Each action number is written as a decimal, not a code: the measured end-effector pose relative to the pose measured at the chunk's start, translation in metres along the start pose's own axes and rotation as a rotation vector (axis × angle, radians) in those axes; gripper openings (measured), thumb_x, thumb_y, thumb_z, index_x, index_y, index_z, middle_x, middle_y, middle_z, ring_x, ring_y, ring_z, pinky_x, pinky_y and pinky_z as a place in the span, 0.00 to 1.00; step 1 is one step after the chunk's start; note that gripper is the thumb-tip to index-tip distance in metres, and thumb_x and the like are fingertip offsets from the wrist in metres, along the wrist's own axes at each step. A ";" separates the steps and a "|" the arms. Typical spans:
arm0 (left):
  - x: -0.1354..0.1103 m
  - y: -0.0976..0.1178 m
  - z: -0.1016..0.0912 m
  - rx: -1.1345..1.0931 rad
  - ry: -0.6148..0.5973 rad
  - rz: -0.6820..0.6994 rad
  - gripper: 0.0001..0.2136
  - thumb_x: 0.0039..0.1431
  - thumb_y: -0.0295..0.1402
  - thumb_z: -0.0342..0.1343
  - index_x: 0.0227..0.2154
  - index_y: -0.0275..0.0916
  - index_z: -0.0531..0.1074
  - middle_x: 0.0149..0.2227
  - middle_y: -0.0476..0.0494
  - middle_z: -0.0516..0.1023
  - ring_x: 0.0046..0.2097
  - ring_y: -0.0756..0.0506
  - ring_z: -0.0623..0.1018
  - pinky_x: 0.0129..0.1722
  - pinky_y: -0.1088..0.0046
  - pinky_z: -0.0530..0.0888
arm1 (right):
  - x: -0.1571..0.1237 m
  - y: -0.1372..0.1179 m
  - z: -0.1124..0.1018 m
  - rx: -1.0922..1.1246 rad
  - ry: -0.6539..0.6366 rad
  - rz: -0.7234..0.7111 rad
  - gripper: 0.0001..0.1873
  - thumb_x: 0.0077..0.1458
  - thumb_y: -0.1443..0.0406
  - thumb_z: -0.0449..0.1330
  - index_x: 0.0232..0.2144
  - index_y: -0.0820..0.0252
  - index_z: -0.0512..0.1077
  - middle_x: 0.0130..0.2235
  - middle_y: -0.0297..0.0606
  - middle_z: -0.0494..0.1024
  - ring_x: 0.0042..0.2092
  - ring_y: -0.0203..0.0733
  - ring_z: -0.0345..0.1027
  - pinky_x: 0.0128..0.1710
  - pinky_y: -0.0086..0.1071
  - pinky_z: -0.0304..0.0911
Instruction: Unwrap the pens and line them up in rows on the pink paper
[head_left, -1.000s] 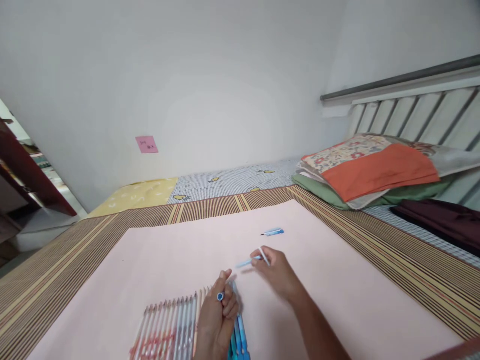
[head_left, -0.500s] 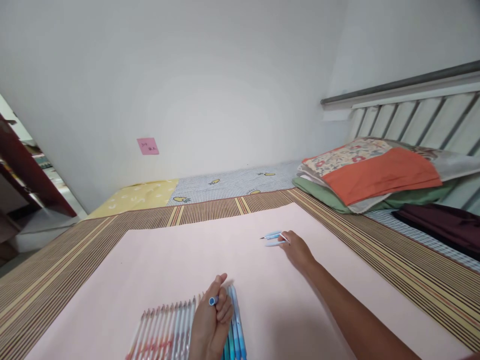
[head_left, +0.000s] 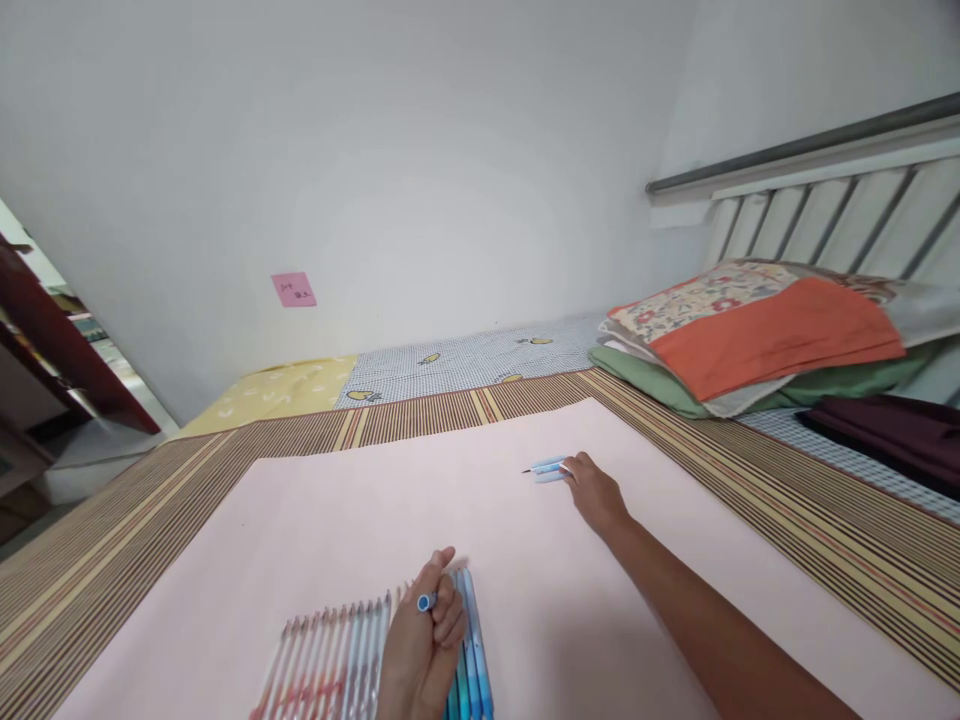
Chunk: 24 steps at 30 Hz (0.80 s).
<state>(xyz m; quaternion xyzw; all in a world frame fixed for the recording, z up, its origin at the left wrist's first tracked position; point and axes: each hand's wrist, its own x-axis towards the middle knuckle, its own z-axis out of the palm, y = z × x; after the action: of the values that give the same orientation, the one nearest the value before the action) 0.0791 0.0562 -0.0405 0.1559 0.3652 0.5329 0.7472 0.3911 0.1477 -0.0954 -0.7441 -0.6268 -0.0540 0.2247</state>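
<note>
My left hand (head_left: 424,640) is closed in a fist around a pen (head_left: 426,602); only its round blue end shows. It rests over a row of pens on the pink sheet (head_left: 315,520). To its left lie several clear-barrelled pens (head_left: 322,660) with reddish and grey tones, side by side. On its right are blue and teal pens (head_left: 474,650), partly covered by the wrist. Farther off, my right hand (head_left: 594,492) has its fingers closed on the near ends of light blue pens (head_left: 550,468) lying on the sheet. One dark tip points left. The exact number gripped is unclear.
A striped mat (head_left: 420,425) lies under the sheet. At the right are folded fabrics with an orange cover (head_left: 780,340), dark maroon cloth (head_left: 892,435) and a white slatted rail (head_left: 832,215). A pink note (head_left: 294,290) is on the wall behind.
My right fingers have drawn together, and the light blue pens lie closer to each other. A slim white piece that slanted across the fingertips is now mostly hidden. My left hand keeps its place.
</note>
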 end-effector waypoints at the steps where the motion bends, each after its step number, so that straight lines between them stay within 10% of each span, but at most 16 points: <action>1: 0.000 0.000 0.000 0.001 -0.001 -0.003 0.15 0.53 0.38 0.71 0.36 0.32 0.76 0.16 0.61 0.56 0.15 0.59 0.52 0.14 0.82 0.50 | 0.000 0.000 0.001 -0.002 0.000 0.002 0.08 0.68 0.67 0.52 0.40 0.56 0.72 0.43 0.36 0.72 0.34 0.35 0.69 0.27 0.29 0.51; 24: -0.001 0.001 0.001 0.019 0.000 0.010 0.13 0.55 0.37 0.70 0.37 0.33 0.76 0.16 0.61 0.55 0.15 0.58 0.52 0.14 0.81 0.51 | 0.000 -0.002 -0.002 -0.008 0.030 0.000 0.07 0.67 0.66 0.52 0.42 0.57 0.71 0.45 0.40 0.75 0.37 0.39 0.69 0.29 0.32 0.52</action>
<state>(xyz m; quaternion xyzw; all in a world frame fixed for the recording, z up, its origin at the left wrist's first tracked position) 0.0782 0.0555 -0.0387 0.1650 0.3694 0.5333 0.7429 0.3897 0.1473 -0.0930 -0.7440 -0.6232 -0.0675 0.2312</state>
